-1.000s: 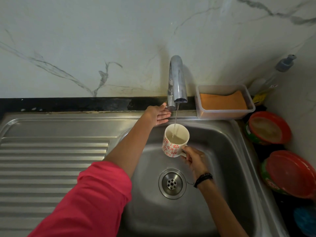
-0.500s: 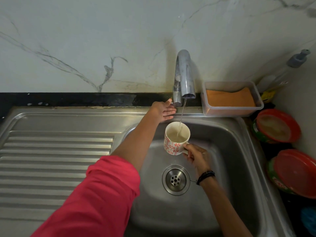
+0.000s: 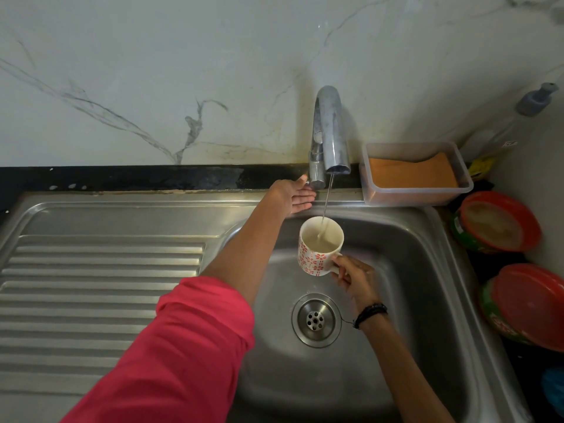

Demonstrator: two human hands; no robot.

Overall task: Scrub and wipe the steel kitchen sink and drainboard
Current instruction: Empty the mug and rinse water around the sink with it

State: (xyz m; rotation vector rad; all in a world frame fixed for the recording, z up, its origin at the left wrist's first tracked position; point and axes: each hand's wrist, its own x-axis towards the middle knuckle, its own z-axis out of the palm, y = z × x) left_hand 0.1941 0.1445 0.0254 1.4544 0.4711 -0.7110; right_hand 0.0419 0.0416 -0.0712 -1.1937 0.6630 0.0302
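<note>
One mug (image 3: 320, 245) under running tap (image 3: 329, 138), right hand (image 3: 355, 277) gripping

One mug (image 3: 319, 250), one tap (image 3: 329, 132), one sponge tub (image 3: 416, 174), two red-lidded bowls (image 3: 500, 221), one pump bottle (image 3: 532, 102).

White marble-look wall (image 3: 152, 71) with grey veins, black counter strip (image 3: 137, 178), dim light

My head view is dim and slightly murky, with a soft glare pooling on the sink (image 3: 396, 239) basin and streaks along the tap (image 3: 331, 129). The tap throws a faint shadow on the wall (image 3: 152, 71). Wide-angle distortion bows the drainboard (image 3: 91, 285) edges, and the right corner falls dark and soft.
</note>
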